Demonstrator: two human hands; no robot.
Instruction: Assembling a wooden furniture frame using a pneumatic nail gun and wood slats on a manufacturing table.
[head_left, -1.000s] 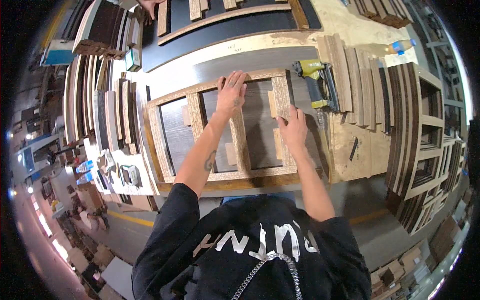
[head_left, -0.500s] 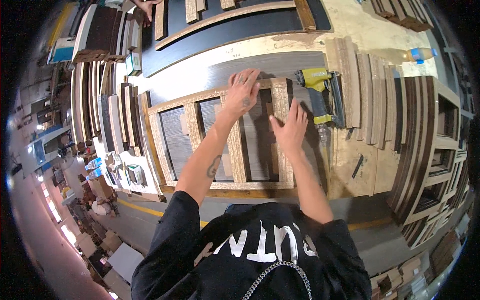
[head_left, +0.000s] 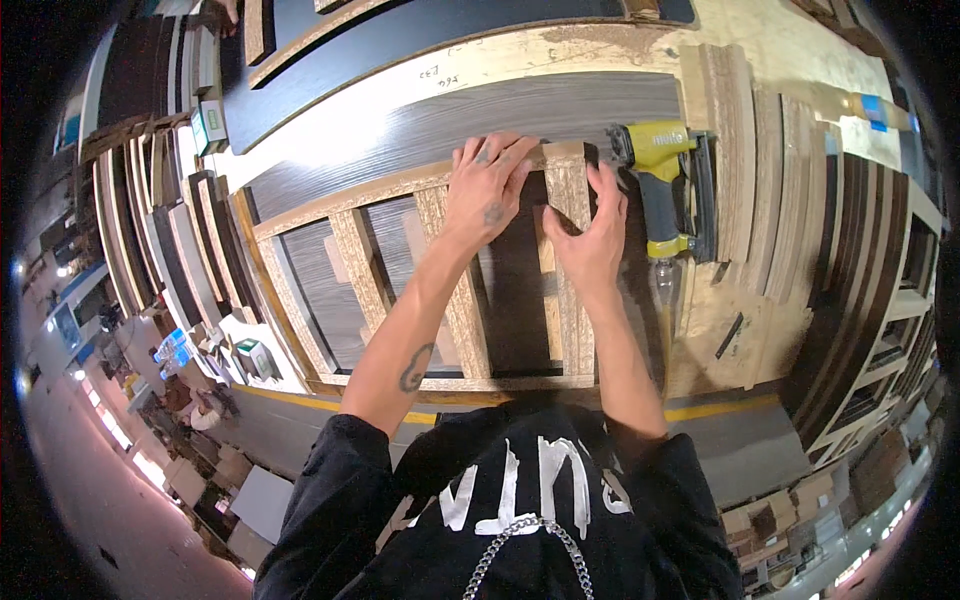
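A ladder-like wooden frame (head_left: 460, 277) of chipboard strips lies on a grey wood-grain panel (head_left: 540, 98) in front of me. My left hand (head_left: 488, 190) is closed over its far rail, fingers bent across the far edge. Further right, my right hand (head_left: 592, 235) straddles the frame's right end strip, thumb on the inner side and fingers along the outer edge. Just right of that hand lies a yellow and black nail gun (head_left: 662, 185), with an air hose fitting at its near end.
Upright stacks of board strips (head_left: 735, 160) line the right side, beside stacked frames (head_left: 850, 250). More strips (head_left: 180, 250) stand at the left. A dark panel (head_left: 430, 50) with strips lies beyond. A bottle (head_left: 878, 112) rests far right; a small box (head_left: 209, 127) sits left.
My right hand has moved farther up the end strip, its fingers now along the outer edge. My left hand stays on the far rail. The whole view has shifted slightly.
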